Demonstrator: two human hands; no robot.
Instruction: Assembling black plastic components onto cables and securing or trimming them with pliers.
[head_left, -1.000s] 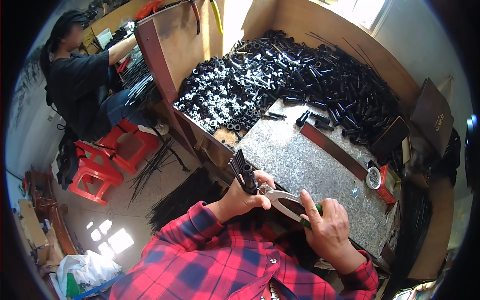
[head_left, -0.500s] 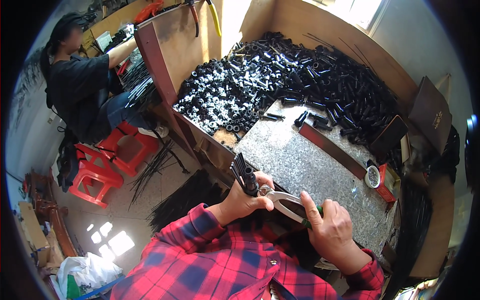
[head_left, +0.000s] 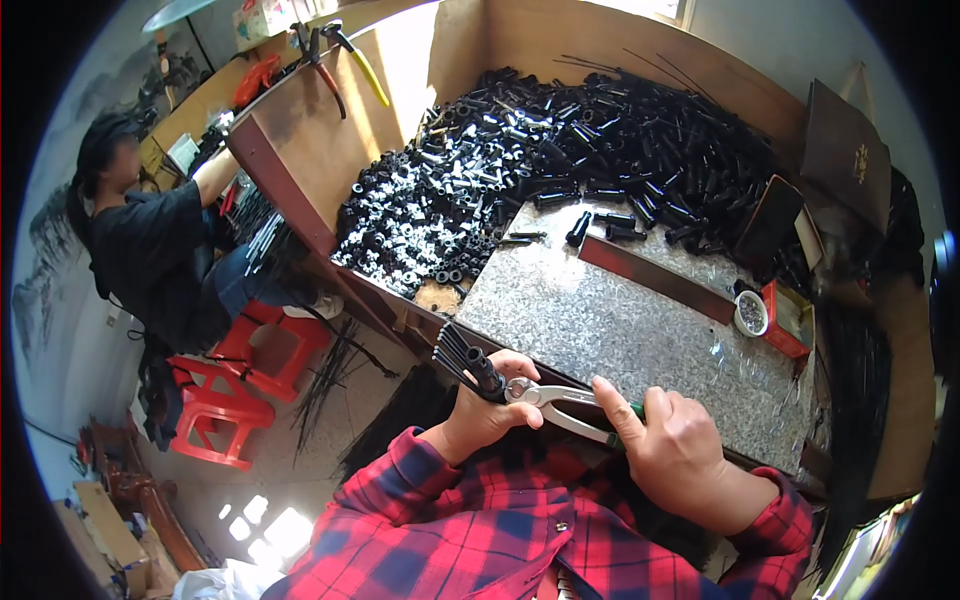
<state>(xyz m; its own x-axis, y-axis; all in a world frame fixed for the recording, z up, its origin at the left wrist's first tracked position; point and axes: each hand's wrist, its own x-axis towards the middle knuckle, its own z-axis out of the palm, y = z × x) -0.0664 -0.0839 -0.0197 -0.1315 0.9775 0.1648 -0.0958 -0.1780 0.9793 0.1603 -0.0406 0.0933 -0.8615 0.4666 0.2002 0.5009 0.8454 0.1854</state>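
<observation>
In front of my chest, my left hand (head_left: pixel 470 418) is closed around a bundle of thin black rods (head_left: pixel 452 348) with a black tubular fitting (head_left: pixel 483 370) among them. The rods point up and to the left. My right hand (head_left: pixel 680 450) grips the green-sleeved handles of metal pincers (head_left: pixel 565 400), its index finger stretched along them. The pincers' jaws lie against the base of the bundle, beside my left thumb. My left fingers hide part of what the jaws touch.
Beyond a speckled work surface (head_left: pixel 540 290) lies a heap of black tubular parts (head_left: pixel 620 140). A reddish-brown bar (head_left: pixel 655 280), white cup (head_left: pixel 750 313) and red box (head_left: pixel 787 320) stand right. Pliers (head_left: pixel 355 65) hang on a partition; a seated person (head_left: pixel 150 230) works left, by red stools (head_left: pixel 222 420).
My view has shifted, showing more of the partition top and its pliers. Both hands keep their grips, and the pincers' jaws stay at the base of the bundle.
</observation>
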